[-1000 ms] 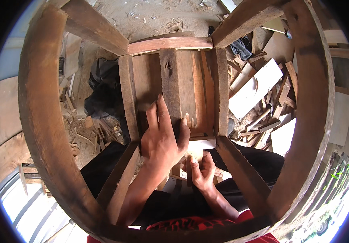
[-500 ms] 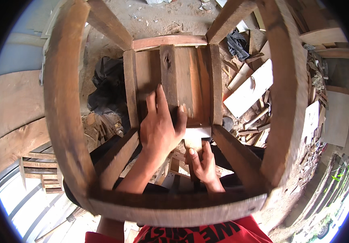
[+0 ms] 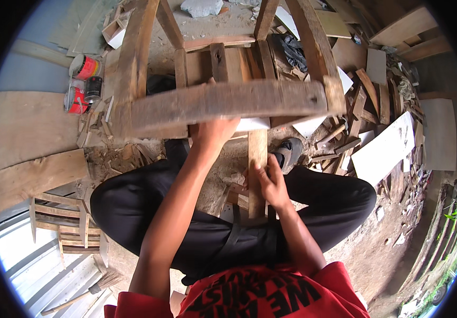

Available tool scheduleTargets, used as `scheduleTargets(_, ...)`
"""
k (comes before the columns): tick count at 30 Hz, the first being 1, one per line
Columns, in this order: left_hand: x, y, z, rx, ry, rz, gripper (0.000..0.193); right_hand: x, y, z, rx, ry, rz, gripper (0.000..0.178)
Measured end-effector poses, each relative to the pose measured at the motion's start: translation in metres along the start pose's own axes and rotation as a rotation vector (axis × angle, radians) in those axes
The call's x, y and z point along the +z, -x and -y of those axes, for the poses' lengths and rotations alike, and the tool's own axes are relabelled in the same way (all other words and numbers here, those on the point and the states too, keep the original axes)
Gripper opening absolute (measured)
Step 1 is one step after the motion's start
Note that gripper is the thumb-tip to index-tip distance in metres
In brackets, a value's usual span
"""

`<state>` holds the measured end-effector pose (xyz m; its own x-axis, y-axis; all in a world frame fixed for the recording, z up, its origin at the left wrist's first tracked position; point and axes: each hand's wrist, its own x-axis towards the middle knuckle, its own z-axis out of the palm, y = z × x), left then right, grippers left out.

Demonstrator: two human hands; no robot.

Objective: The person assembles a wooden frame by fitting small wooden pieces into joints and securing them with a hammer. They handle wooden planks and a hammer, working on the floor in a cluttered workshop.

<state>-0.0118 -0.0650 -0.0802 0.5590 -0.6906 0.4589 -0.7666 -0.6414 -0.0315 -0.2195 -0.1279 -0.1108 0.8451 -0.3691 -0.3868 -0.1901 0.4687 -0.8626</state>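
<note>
A brown wooden stool frame (image 3: pixel 228 100) stands tilted in front of me, its legs pointing up and towards me. My left hand (image 3: pixel 212 131) reaches beneath its near rail into the frame. The rail covers most of its fingers; one stretched fingertip shows above the rail, near the dark middle slat (image 3: pixel 218 61). My right hand (image 3: pixel 273 183) is closed around a pale wooden strip (image 3: pixel 257 153), held lengthwise between my knees. The strip's far end meets a white piece (image 3: pixel 252 124) at the frame's lower edge; whether they are joined is hidden.
Scrap boards and offcuts (image 3: pixel 366 100) litter the ground at right, with a hammer (image 3: pixel 330 135) and a white panel (image 3: pixel 384 151). Paint cans (image 3: pixel 84 68) stand far left. A slatted wooden piece (image 3: pixel 69 225) and a broom (image 3: pixel 104 281) lie at lower left.
The stool frame has swung away from me, so its near rail now crosses in front of my left hand. My right hand stays on the strip, and more of my legs shows.
</note>
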Motion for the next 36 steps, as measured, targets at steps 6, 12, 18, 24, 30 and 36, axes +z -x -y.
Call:
scheduleTargets(6,-0.005,-0.016,0.003,-0.359,0.475,0.023,0.046,-0.003,0.003,0.013,0.018,-0.107,0.065,0.024)
scheduleTargets(12,-0.004,-0.011,0.0,-0.339,0.345,-0.02,0.052,-0.009,-0.002,0.008,-0.039,-0.08,0.126,0.021)
scheduleTargets(18,-0.021,-0.012,-0.009,-0.051,0.31,0.023,0.038,-0.013,-0.009,0.009,-0.085,0.012,0.12,0.021)
scheduleTargets(24,-0.016,-0.01,-0.008,-0.036,0.39,0.157,0.043,-0.012,-0.019,0.006,-0.11,0.06,0.133,0.022)
scheduleTargets(30,-0.012,-0.01,-0.006,-0.048,0.408,0.204,0.041,-0.001,-0.02,0.006,-0.13,0.055,0.102,0.021)
scheduleTargets(36,-0.008,-0.008,-0.006,-0.053,0.395,0.239,0.046,0.004,-0.022,0.008,-0.157,0.034,0.11,0.022)
